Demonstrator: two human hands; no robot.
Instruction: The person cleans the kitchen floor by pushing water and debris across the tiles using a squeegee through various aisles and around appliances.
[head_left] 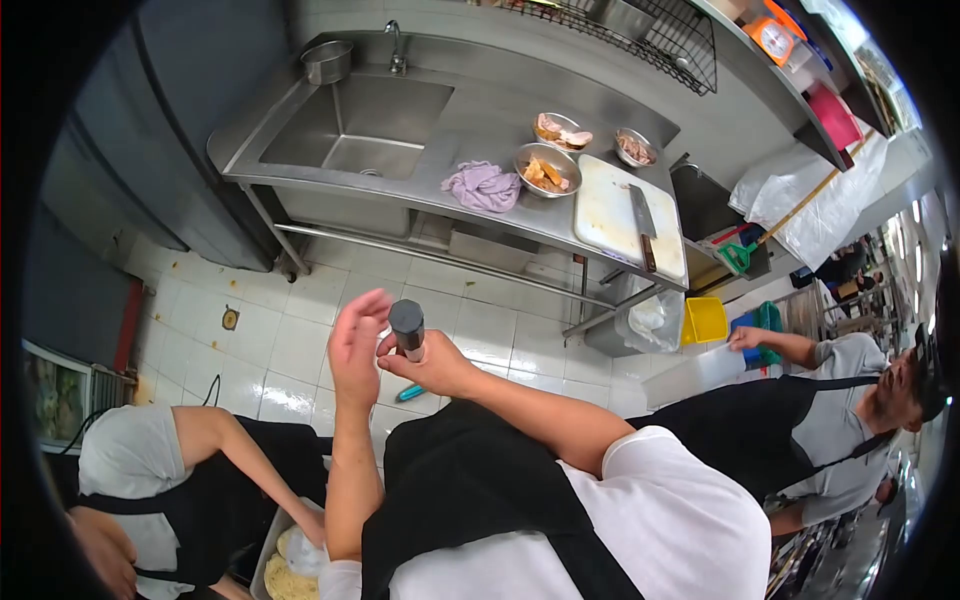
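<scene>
My right hand is wrapped round a small container with a dark grey cap, held upright in front of my body. Just left of it, my left hand is raised with its fingers spread and slightly blurred, holding nothing. Beyond my hands, on the steel counter, lie a purple cloth, metal bowls with pieces of food, and a white cutting board with a knife on it.
A sink with a metal pot beside it is at the back left. A co-worker at right holds a translucent container. Another at lower left reaches into a tub. A teal object shows below my hands.
</scene>
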